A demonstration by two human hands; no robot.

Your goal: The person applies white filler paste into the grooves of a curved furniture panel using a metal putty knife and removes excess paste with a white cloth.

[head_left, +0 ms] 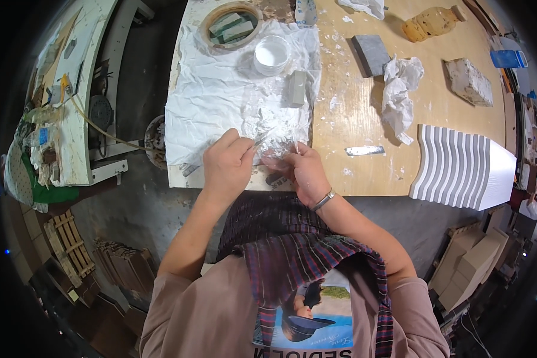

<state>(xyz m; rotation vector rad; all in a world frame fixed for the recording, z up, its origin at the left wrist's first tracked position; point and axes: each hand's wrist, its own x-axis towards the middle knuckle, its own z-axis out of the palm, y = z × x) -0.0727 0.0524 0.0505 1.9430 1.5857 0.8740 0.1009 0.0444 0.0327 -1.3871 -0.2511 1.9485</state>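
My left hand (228,161) and my right hand (307,173) are close together at the near edge of the table. Between them, a crumpled clear plastic film (275,143) smeared with white is pinched at its two sides. Under and beyond the film lies a wrinkled white cloth (206,101) with white residue on it. Past my hands, a white tub (272,55) of white material stands on the cloth, with a grey-green block (297,88) beside it. Farther back is a round bowl (206,37) holding liquid and pale bars.
To the right lie a flat metal blade (365,151), crumpled white paper (401,98), a dark grey block (371,53), a stained block (468,82) and a yellowish bottle (434,24). A wavy white-and-grey stack (453,167) overhangs the near edge. Cardboard boxes (468,262) stand below right.
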